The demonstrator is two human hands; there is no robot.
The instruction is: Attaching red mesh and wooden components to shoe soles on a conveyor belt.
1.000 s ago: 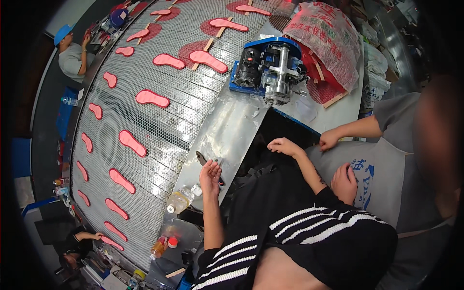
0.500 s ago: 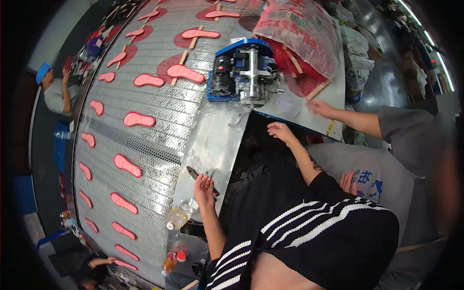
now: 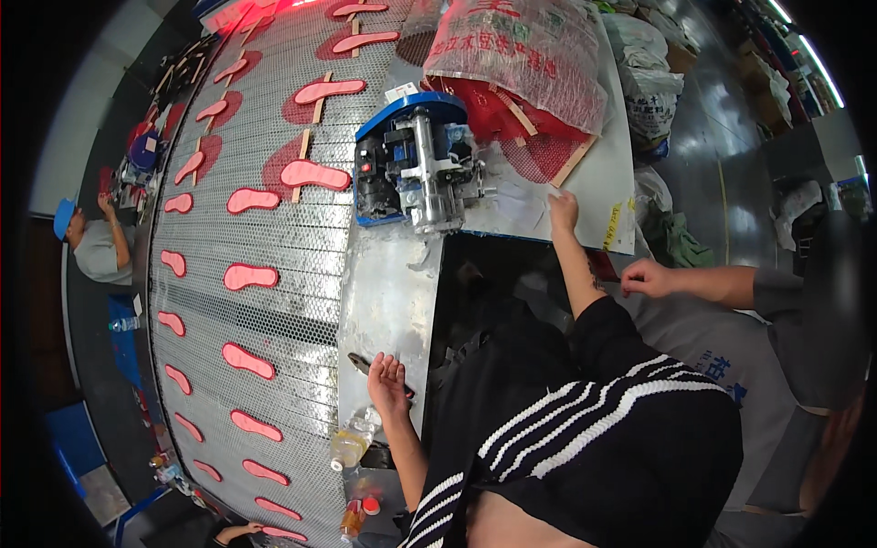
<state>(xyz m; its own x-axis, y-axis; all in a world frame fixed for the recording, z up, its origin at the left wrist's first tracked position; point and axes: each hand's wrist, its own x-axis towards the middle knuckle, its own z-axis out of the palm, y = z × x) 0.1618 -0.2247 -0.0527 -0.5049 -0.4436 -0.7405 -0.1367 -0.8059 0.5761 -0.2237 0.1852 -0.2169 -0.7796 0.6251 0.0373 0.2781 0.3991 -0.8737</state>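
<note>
My left hand (image 3: 389, 384) rests palm up, empty, its fingers loosely apart, over a metal ledge. Beside its fingertips lies a dark hand tool (image 3: 361, 363), partly hidden by the hand. My right hand (image 3: 564, 212) reaches to the corner of a pale tabletop (image 3: 610, 155). Its fingertips are at the near end of a wooden strip (image 3: 574, 163) on a red mesh piece (image 3: 534, 164). Whether they grip the strip is hard to see. Left of that hand stands a blue-framed machine (image 3: 416, 169) with a dark motor and metal shaft.
Pink insoles (image 3: 250, 277) lie in rows on a wide mesh conveyor (image 3: 301, 247), some on red mesh with wooden strips. A plastic sack (image 3: 516, 64) covers more red mesh. Bottles (image 3: 352, 446) stand near my left forearm. A co-worker's hand (image 3: 647, 277) is at the right; another person stands across the conveyor.
My right hand has moved up and forward to the wooden strip's end. The co-worker's hand has drawn back from there. My left hand has stayed by the tool. The whole view has shifted.
</note>
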